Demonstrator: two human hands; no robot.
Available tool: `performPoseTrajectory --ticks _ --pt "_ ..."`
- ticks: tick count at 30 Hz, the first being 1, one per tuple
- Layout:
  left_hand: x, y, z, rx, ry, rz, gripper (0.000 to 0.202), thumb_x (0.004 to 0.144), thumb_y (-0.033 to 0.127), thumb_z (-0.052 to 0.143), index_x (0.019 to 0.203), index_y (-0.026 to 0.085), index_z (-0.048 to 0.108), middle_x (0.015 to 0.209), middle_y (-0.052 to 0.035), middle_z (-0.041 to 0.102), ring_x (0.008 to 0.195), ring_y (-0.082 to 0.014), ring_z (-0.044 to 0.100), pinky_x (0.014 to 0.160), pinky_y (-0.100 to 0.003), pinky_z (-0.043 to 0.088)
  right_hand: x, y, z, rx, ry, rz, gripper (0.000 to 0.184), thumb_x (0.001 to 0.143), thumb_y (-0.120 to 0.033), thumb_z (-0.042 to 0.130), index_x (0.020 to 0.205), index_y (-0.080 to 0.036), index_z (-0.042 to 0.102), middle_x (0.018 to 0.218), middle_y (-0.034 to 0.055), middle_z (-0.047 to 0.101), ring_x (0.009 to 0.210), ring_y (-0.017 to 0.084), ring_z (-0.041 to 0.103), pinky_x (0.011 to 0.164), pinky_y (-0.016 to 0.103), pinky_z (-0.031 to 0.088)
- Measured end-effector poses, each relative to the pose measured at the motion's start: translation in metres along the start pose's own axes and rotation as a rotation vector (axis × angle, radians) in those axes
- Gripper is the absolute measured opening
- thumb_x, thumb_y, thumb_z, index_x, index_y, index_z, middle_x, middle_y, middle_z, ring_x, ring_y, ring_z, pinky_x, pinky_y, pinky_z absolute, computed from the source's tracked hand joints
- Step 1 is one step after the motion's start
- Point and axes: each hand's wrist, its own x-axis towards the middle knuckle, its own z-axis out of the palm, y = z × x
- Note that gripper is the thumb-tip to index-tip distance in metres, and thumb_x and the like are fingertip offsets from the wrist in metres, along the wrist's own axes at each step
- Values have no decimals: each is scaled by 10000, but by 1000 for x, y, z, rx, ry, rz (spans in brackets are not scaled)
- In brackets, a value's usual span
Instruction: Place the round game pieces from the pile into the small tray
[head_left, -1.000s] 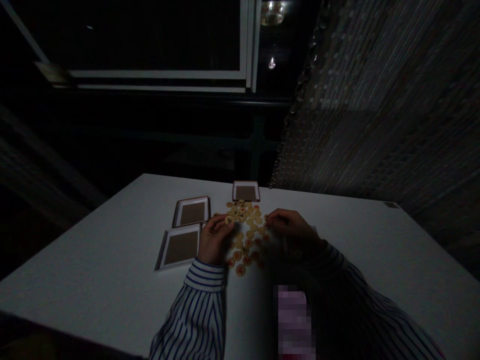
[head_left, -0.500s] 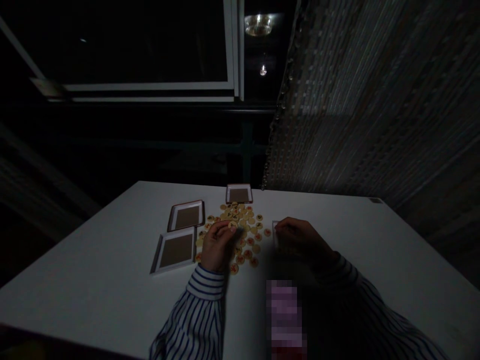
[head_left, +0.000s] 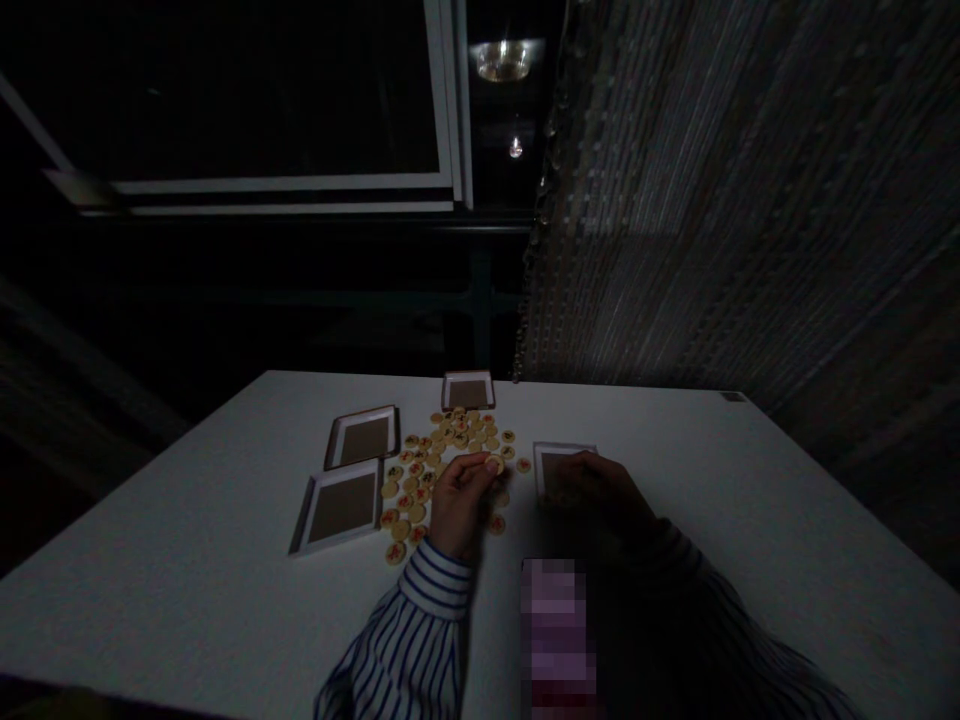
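Pinching a disc (head_left: pixel 499 462), the left hand (head_left: pixel 459 500) sits near scattered pieces (head_left: pixel 450 432) on the counter (head_left: pixel 225 570); right hand (head_left: pixel 604 490) by the right tray (head_left: pixel 553 466), its grip too dark to tell.

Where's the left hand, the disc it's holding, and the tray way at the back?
Left hand (head_left: pixel 457 505): head view, the hand's middle.
Held disc (head_left: pixel 499 463): head view, uncovered part.
Back tray (head_left: pixel 468 395): head view, brown floor.

Left hand (head_left: pixel 459 502) pinches one round piece (head_left: pixel 494 464) — right hand (head_left: pixel 606 492) positioned at the right tray (head_left: pixel 553 464). Loose pieces (head_left: pixel 416 468) lie on the desk (head_left: pixel 750 530).
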Motion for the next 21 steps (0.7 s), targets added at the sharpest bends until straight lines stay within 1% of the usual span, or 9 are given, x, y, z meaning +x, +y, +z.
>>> performPoseTrajectory --ticks 2,5,9,13,16,19,21 --pt "1 -2 5 -17 -3 -15 279 605 285 722 813 145 601 702 4 651 579 -68 585 570 -188 453 -1 7 2 -31 13 0 217 778 -362 487 814 -177 595 743 43 658 675 161 605 605 264 481" --pt "3 -4 14 -18 5 -43 284 598 293 726 801 138 602 686 5 648 563 -74 591 560 -190 452 -3 13 5 -78 36 -6 234 789 -367 471 851 -184 603 771 48 665 672 161 617 599 262 485" --pt "8 -5 27 -15 -7 -58 288 583 299 732 785 137 607 681 3 652 565 -93 603 567 -212 461 -5 12 9 -132 89 -29 234 787 -360 469 855 -187 611 805 61 665 689 166 622 609 264 488" --pt "16 -10 38 -29 -5 -69 307 574 298 734 813 142 623 710 -4 659 600 -110 620 596 -228 473 -7 8 10 -153 121 -65 251 808 -366 438 848 -189 611 813 72 657 703 169 612 621 268 483" --pt "18 -17 40 -5 -18 -85 310 603 322 709 845 141 641 743 -26 671 631 -127 630 633 -249 487 -8 10 11 -154 120 -94 256 816 -362 427 844 -187 611 812 81 655 710 174 610 629 275 484" --pt "18 -27 38 61 -37 -87 305 640 347 674 871 148 663 848 -68 684 746 -160 638 693 -268 494 -8 17 11 -145 127 -137 231 793 -358 462 836 -192 616 816 80 658 729 183 613 647 286 489" --pt "17 -32 36 85 -65 -78 291 654 353 657 873 161 674 903 -78 682 805 -174 632 718 -273 495 -8 21 11 -137 146 -158 212 779 -347 480 834 -196 619 820 75 660 747 186 612 667 294 490"
